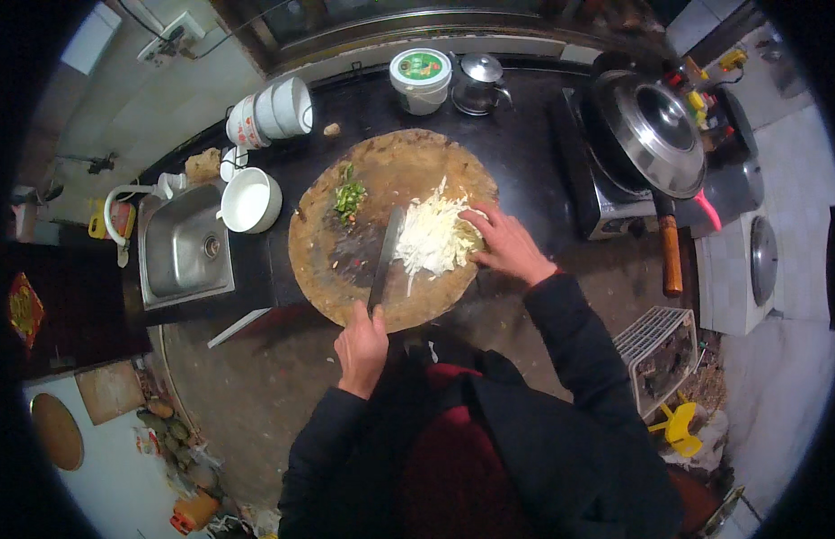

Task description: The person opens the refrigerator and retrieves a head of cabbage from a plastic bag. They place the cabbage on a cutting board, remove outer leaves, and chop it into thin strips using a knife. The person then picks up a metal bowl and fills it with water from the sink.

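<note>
A large round wooden chopping board (444,151) lies on the black counter. My left hand (362,347) grips the handle of a kitchen knife (386,259), whose blade points away from me along the left side of a heap of shredded cabbage (432,236). At the heap's right side, my right hand (510,242) curls around the cabbage with thumb and fingers, some fingertips hidden in the shreds. A small pile of chopped green pepper (350,197) sits on the board's upper left.
Left of the board are a white cup-like bowl (250,200), a steel sink (185,246) and stacked bowls (272,114) on their side. A lidded tub (420,79) and glass teapot (480,86) stand behind. At right, a lidded wok (650,138) sits on a stove, its wooden handle (670,256) jutting out.
</note>
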### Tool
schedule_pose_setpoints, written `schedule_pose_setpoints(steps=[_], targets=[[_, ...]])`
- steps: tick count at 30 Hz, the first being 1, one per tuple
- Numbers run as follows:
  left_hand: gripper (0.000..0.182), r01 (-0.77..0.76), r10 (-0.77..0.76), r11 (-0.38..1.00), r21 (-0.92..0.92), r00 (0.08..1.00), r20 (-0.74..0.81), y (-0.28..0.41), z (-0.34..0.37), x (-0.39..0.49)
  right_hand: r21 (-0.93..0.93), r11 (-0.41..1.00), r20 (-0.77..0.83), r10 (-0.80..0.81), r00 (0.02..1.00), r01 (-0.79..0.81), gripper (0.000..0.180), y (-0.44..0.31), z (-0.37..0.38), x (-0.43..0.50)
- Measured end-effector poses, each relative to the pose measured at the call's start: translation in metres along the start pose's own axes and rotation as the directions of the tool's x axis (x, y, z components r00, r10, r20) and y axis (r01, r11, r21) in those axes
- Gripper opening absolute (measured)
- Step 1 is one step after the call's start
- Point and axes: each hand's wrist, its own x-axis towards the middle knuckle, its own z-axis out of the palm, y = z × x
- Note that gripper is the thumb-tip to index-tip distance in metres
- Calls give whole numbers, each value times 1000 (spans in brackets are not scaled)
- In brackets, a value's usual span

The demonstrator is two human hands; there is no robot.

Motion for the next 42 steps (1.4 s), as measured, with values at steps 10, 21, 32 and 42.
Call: schedule_pose_setpoints(steps=[10, 21, 32, 42], targets=[[31, 8, -7, 1000, -13, 1000, 15, 12, 22, -8, -102, 943, 406, -250, 879, 315, 117, -9, -20, 76], [31, 11, -10, 1000, -21, 1000, 19, 11, 14, -6, -108, 935, 358, -281, 890, 338, 84, 4, 11, 79], [30, -8, 8, 1000, 5, 1000, 7, 36, -1, 58, 6, 921, 13, 389, 921, -389, 81, -44, 35, 59], [33, 105, -105, 994, 5, 994, 14, 29, 13, 28, 227, 804, 16, 560, 828, -549, 86, -41, 5, 6]])
